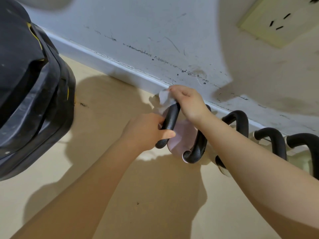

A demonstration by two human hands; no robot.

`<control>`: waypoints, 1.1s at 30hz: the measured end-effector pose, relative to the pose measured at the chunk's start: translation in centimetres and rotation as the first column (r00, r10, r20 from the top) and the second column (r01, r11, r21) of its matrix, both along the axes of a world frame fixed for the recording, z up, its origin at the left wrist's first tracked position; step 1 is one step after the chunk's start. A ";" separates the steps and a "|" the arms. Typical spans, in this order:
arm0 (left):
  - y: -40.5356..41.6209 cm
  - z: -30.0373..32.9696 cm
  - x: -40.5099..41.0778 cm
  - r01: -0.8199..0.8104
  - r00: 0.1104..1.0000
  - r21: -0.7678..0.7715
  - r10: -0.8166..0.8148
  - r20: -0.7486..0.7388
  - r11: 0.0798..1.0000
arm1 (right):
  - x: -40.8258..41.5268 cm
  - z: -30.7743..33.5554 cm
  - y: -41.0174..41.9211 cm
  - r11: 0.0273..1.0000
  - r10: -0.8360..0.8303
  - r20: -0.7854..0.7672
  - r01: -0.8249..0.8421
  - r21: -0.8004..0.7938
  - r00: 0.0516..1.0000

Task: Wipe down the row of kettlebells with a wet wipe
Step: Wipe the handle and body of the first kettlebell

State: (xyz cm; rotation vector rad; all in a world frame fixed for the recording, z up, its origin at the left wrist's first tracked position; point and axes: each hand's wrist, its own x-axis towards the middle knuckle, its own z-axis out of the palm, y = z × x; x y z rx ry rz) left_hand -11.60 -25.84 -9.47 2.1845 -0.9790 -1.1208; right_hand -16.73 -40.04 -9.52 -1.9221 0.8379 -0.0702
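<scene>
Kettlebells stand in a row on the tan floor (155,195) along the foot of a scuffed white wall (155,31), running from the middle of the view off to the right. At the far left sits a bulky black bag (31,94) with yellow trim, well apart from the row. The left hand (146,131) is closed around the near side of the black handle (170,121) of the pink kettlebell (183,135), the first in the row, with the thumb pressed across the bar and the fingers wrapped behind it. Just above, a crumpled white wet wipe (164,100) is bunched against the top of that same handle. The right hand (189,100) pinches the wipe between thumb and curled fingers, its palm lying over the far bend of the handle; how much of the wipe is folded inside the grip I cannot tell. Right of the pink one, a second kettlebell handle (241,121) arches up beside the right forearm, its pale body mostly hidden under the arm. Further right, two more black handles (276,140) stand close together near the skirting. High on the wall at the upper right is a yellowed wall socket (279,21).
</scene>
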 end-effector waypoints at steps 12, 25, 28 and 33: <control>-0.3 0.6 -0.2 0.019 1.000 -0.024 -0.019 0.015 1.000 | 1.3 2.2 1.6 0.481 -0.592 -0.218 0.557 0.677 0.776; -0.2 0.6 -0.9 -0.066 0.997 -0.039 0.067 0.042 0.997 | -0.8 2.1 4.8 0.530 -0.460 -0.262 0.499 0.686 0.849; 0.7 -0.1 -1.8 -0.205 0.979 -0.086 0.204 -0.020 0.975 | -3.8 1.9 6.1 0.600 -0.396 -0.192 0.411 0.687 0.898; 2.1 -0.8 -3.2 -0.386 0.919 -0.162 0.363 -0.154 0.908 | -6.1 -0.2 9.4 0.576 -0.511 -0.070 0.402 0.712 0.857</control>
